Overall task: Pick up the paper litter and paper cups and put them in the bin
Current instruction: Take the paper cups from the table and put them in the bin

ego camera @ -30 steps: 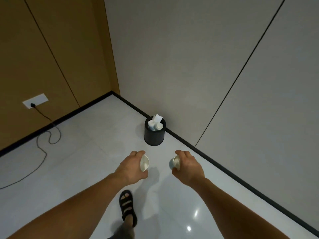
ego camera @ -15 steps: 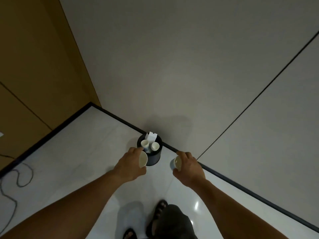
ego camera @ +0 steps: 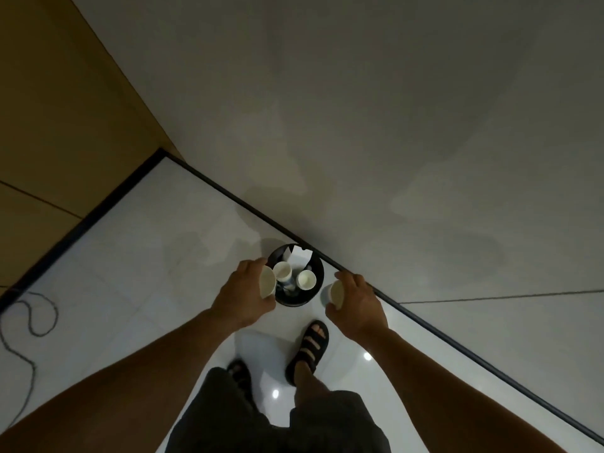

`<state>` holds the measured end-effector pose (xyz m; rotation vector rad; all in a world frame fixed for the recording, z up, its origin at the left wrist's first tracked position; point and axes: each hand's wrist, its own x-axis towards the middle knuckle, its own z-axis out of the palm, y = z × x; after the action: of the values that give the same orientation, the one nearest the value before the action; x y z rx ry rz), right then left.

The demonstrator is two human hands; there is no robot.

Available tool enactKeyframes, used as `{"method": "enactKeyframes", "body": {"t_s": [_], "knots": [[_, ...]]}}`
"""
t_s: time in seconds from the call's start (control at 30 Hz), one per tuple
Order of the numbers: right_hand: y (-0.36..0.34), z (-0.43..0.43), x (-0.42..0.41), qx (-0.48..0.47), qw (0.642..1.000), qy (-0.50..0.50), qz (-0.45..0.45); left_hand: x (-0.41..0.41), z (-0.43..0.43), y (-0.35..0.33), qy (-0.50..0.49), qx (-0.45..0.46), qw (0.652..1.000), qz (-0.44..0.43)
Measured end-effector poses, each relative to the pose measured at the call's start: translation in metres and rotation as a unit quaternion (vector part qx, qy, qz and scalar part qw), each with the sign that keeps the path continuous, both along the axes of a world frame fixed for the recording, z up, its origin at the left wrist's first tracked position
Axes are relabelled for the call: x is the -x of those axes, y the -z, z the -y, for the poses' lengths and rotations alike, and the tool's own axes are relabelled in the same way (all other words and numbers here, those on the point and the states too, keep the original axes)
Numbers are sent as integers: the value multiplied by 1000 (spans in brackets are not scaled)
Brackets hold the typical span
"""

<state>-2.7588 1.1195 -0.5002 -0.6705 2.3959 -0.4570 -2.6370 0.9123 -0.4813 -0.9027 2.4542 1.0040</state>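
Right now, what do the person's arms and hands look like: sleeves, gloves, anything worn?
Both forearms bare, no sleeves in view. Left hand and right hand: no gloves, no watch or ring visible. Dark shorts, black strap sandals.

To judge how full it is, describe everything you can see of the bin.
The bin is small, round and dark, open-topped, upright on the pale floor close to the grey wall. Inside, mouths up, stand a paper cup and a second cup; a white paper scrap pokes above the rim. The left hand holds a third cup overlapping its left edge in view; contact cannot be told.
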Motion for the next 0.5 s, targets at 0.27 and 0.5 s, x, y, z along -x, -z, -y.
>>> {"method": "enactKeyframes", "body": {"t_s": [0.27,0.5], "knots": [[141,57,36,-14,997,68,34,71,58,162,18,-8,1000,3],[285,88,35,-34,993,110,26,94,67,309,49,-43,998,-15]]}}
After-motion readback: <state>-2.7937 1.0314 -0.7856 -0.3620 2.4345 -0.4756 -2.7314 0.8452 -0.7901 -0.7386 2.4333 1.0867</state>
